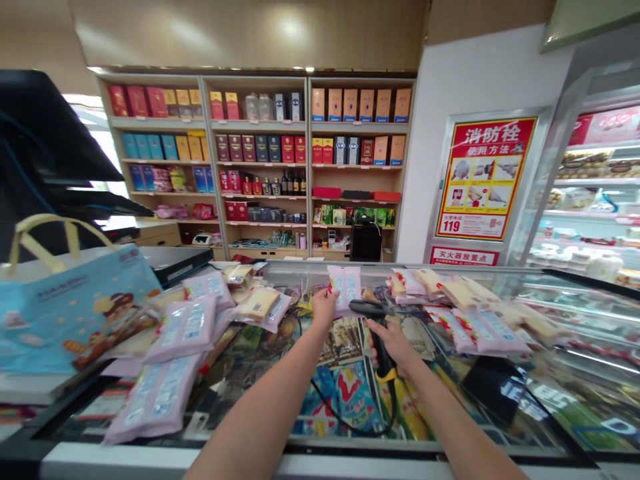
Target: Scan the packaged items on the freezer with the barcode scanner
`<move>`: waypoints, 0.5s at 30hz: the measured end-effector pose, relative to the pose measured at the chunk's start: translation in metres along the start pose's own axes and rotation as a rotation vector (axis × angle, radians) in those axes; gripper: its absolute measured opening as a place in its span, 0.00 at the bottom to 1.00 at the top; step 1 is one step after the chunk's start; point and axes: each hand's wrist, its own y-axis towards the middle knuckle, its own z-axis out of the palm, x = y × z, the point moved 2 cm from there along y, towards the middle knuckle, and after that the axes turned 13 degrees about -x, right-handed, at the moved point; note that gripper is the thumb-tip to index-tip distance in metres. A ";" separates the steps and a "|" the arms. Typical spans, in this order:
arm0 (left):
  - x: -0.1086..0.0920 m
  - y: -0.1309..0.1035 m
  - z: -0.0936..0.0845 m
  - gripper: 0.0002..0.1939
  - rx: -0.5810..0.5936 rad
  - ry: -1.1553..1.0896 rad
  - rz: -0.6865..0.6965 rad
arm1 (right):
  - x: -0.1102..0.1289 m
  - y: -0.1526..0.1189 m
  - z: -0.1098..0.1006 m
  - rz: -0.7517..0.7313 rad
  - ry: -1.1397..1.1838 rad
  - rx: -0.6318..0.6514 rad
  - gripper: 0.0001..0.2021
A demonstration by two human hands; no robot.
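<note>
My left hand grips the left edge of a pink-and-white wrapped packet, held up over the glass counter top. Just right of it, my right hand is wrapped round the handle of a black barcode scanner, whose head points left at the packet. The scanner's black cable loops down over the glass. Similar pink packets are piled to the left, with a bread packet beside them. More pink packets and bread packets lie to the right.
A blue paper bag stands at the left below a dark monitor. Shelves of boxes and bottles line the back wall. A red fire notice hangs right of them, near a lit display fridge.
</note>
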 end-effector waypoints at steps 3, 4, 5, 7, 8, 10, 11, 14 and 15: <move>-0.013 0.018 -0.041 0.06 -0.046 0.035 0.041 | 0.001 -0.001 0.034 -0.005 -0.010 0.062 0.20; -0.019 0.024 -0.055 0.06 -0.063 0.055 0.053 | 0.002 -0.001 0.046 -0.001 -0.018 0.092 0.21; -0.024 0.029 -0.069 0.06 -0.084 0.079 0.067 | 0.001 -0.002 0.059 0.004 -0.025 0.121 0.21; -0.036 0.039 -0.098 0.06 -0.125 0.137 0.095 | 0.000 -0.004 0.084 0.011 -0.022 0.169 0.22; -0.042 0.044 -0.111 0.06 -0.147 0.174 0.112 | -0.001 -0.005 0.096 0.016 -0.016 0.185 0.22; -0.054 0.054 -0.137 0.06 -0.201 0.266 0.146 | -0.003 -0.007 0.118 0.019 0.009 0.202 0.23; -0.060 0.058 -0.149 0.06 -0.227 0.315 0.163 | -0.005 -0.008 0.128 0.019 0.015 0.216 0.23; -0.077 0.070 -0.178 0.07 -0.270 0.486 0.215 | -0.009 -0.011 0.155 0.010 -0.004 0.277 0.25; -0.082 0.073 -0.185 0.07 -0.267 0.557 0.231 | -0.010 -0.012 0.163 0.004 -0.013 0.294 0.25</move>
